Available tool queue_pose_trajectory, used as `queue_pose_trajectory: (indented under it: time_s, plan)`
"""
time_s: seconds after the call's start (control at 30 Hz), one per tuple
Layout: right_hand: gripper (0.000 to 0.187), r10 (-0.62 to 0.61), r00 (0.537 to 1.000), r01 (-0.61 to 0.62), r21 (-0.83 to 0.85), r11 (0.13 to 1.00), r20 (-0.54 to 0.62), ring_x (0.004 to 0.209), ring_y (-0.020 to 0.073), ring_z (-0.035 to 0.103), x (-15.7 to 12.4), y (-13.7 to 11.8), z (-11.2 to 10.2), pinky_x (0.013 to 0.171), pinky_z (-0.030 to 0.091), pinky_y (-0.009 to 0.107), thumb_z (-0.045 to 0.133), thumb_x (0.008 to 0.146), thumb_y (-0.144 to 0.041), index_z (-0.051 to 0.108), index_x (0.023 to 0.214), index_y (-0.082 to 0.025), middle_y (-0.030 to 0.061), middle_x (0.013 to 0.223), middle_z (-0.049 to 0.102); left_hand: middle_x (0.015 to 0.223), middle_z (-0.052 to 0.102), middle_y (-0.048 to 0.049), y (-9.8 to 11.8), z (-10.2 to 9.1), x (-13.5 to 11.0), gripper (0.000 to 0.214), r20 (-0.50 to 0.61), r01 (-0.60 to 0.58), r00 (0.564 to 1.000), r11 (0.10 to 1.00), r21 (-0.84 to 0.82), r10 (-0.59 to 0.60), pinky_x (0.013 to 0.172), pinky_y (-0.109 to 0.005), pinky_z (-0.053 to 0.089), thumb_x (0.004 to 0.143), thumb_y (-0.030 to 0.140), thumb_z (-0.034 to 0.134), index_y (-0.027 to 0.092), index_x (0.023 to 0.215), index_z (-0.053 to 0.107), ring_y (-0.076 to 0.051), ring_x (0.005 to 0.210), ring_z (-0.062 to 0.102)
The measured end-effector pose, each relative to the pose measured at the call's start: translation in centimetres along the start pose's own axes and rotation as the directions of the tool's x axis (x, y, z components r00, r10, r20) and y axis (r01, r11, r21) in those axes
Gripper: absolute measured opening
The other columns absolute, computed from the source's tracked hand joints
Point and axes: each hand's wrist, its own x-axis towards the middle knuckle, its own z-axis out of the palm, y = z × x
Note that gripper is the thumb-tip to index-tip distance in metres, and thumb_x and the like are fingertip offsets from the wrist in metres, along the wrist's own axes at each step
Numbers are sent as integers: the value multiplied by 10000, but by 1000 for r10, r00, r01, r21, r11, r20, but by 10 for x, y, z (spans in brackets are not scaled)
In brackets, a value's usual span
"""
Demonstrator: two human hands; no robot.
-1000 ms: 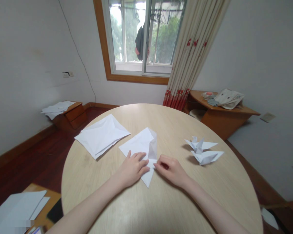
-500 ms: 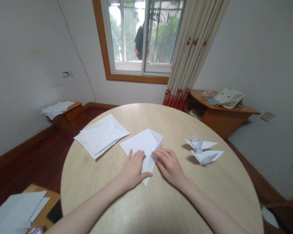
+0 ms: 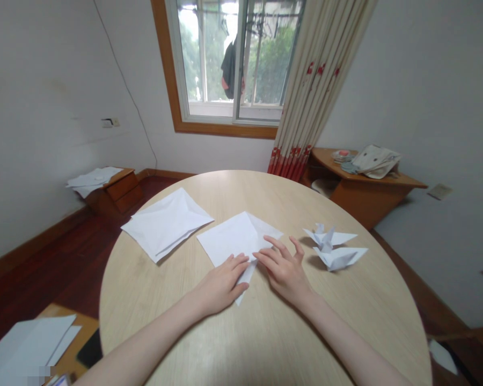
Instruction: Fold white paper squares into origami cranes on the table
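Just now, the right hand (image 3: 284, 271) has been released and opened, its fingers spread at the edge of the folded white paper sheet (image 3: 233, 238), which lies on the pale round wooden table (image 3: 165, 300) under the flat-pressed left hand (image 3: 221, 284).

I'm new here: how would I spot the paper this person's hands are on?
Find the round pale wood table below the window. The folded white paper sheet near its middle points toward the person, with the left hand and right hand on it. The other sheet to its left and the origami cranes to its right are untouched.
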Motion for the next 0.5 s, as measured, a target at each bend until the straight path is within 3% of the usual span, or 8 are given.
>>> queue_pose_trajectory:
  time_s: [0.1, 0.27, 0.5]
  plan:
    - [351, -60, 995, 58, 40, 998, 74, 1055, 201, 588, 3, 5, -7, 1072, 147, 484, 401, 847, 9, 646, 956, -216, 18, 856, 712, 1448, 423, -87, 2, -1, -1, 440, 9, 20, 1000, 999, -40, -20, 1104, -405, 344, 921, 208, 488, 184, 1356, 427, -215, 1349, 365]
    - [318, -182, 968, 161, 127, 979, 175, 893, 200, 640, 2, 15, -10, 921, 425, 388, 415, 812, 3, 660, 928, -163, 72, 923, 720, 1370, 521, -78, 1, 1, -1, 382, -22, -2, 1000, 997, -72, 0, 1081, -341, 379, 917, 168, 444, 162, 1290, 529, -189, 1275, 469]
    - [231, -41, 942, -10, 149, 989, 333, 830, 197, 673, -3, 16, -9, 775, 505, 316, 502, 837, -96, 697, 900, -202, 66, 901, 736, 1335, 557, -78, -3, 2, -2, 390, -45, -78, 996, 997, -23, 77, 1083, -353, 377, 882, 172, 466, 164, 1255, 579, -202, 1263, 485]
